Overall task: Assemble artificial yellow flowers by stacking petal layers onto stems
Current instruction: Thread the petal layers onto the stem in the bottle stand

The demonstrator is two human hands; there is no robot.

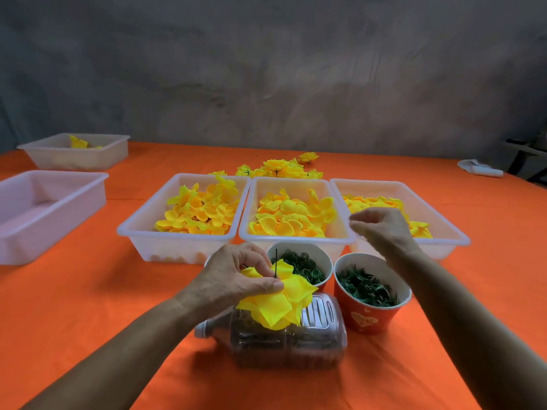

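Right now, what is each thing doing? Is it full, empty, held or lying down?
Left hand: holds the half-made flower.
Half-made flower: petals on the stem, stem tip sticking up.
Right hand: fingers curled, over the right tray; whether it holds anything is unclear.
Three petal trays: hold yellow petals.
Two cups: upright, hold green parts.
Plastic bottle: lying on its side.
Near left tray: looks empty.

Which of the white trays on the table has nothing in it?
The big tray at the far left, nearest the table edge. The three side-by-side trays hold yellow petals, and the small tray behind it holds a few.
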